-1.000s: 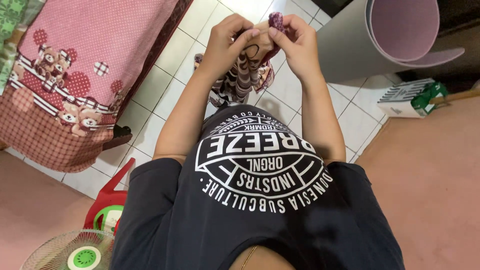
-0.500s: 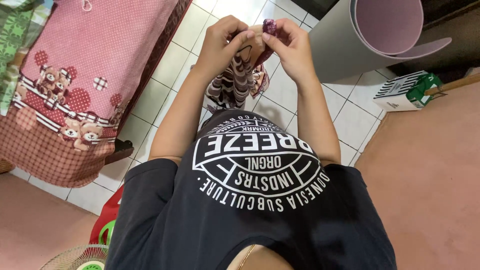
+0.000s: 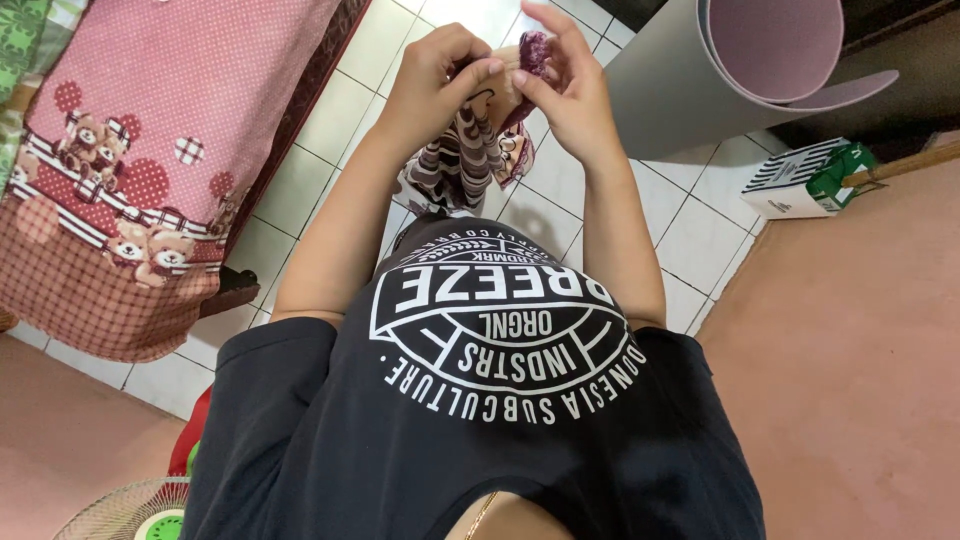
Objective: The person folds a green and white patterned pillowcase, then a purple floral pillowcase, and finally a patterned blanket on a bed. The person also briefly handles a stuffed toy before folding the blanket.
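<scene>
My left hand (image 3: 437, 82) and my right hand (image 3: 566, 90) are raised together in front of my chest, both closed on a piece of striped brown-and-white cloth (image 3: 462, 160). The cloth hangs down between my forearms. A bunched dark purple part of it (image 3: 533, 50) sits at my right fingertips, near the top edge of the view. My black printed T-shirt (image 3: 480, 400) fills the lower half of the view.
A bed with a pink teddy-bear patterned cover (image 3: 140, 150) lies to the left. A rolled grey-and-pink mat (image 3: 740, 70) stands at the upper right on the white tiled floor (image 3: 330, 110). A white-and-green box (image 3: 805, 180) lies right. A fan grille (image 3: 130, 510) shows bottom left.
Both hands stay closed on the cloth and have shifted slightly up in the view. The camera has tilted a little, so the bed and mat sit differently.
</scene>
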